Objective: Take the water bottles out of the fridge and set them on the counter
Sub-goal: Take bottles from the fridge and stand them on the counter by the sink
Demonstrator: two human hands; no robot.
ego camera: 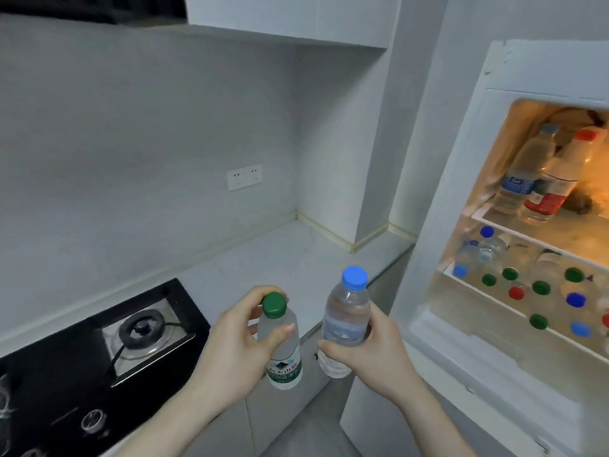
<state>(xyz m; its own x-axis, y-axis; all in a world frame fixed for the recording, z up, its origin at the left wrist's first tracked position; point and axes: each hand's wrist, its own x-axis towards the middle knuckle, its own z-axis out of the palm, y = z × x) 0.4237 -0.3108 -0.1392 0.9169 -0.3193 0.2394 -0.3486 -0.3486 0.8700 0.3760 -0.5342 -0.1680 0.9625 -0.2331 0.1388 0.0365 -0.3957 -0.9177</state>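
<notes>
My left hand (pixel 235 341) grips a clear bottle with a green cap and green label (pixel 283 361) near its neck. My right hand (pixel 369 354) grips a clear bottle with a blue cap (pixel 346 311) round its lower half. Both bottles are upright, held side by side in the air just before the front edge of the pale counter (pixel 280 255). The open fridge (pixel 468 199) stands at the right, lit inside. Two bottles lean on its upper shelf (pixel 540 179). Several bottles with green, blue and red caps (pixel 540 288) stand in its lower compartment.
A black gas hob (pixel 99 351) with one burner takes up the counter's left part. A double wall socket (pixel 244 177) sits above the counter. A wall cupboard (pixel 290 18) hangs overhead. A wall pillar (pixel 379 159) separates the counter corner from the fridge.
</notes>
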